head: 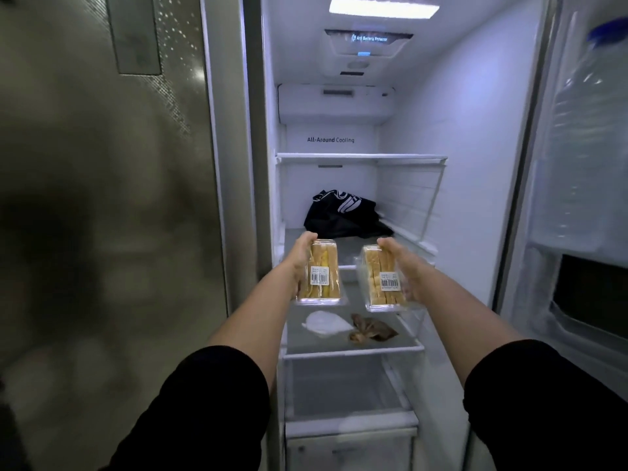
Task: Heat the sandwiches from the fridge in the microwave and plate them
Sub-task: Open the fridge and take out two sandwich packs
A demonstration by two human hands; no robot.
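Two packaged sandwiches in clear plastic wedge boxes with barcode labels are held up in front of the open fridge. My left hand grips the left sandwich pack from its left side. My right hand grips the right sandwich pack from its right side. Both packs hang in the air just in front of the middle shelf, a small gap between them. No microwave or plate is in view.
A black bag lies at the back of the middle shelf. On the shelf below lie a white pouch and a brown wrapped item. The open fridge door at right holds a large water bottle. The closed steel door is at left.
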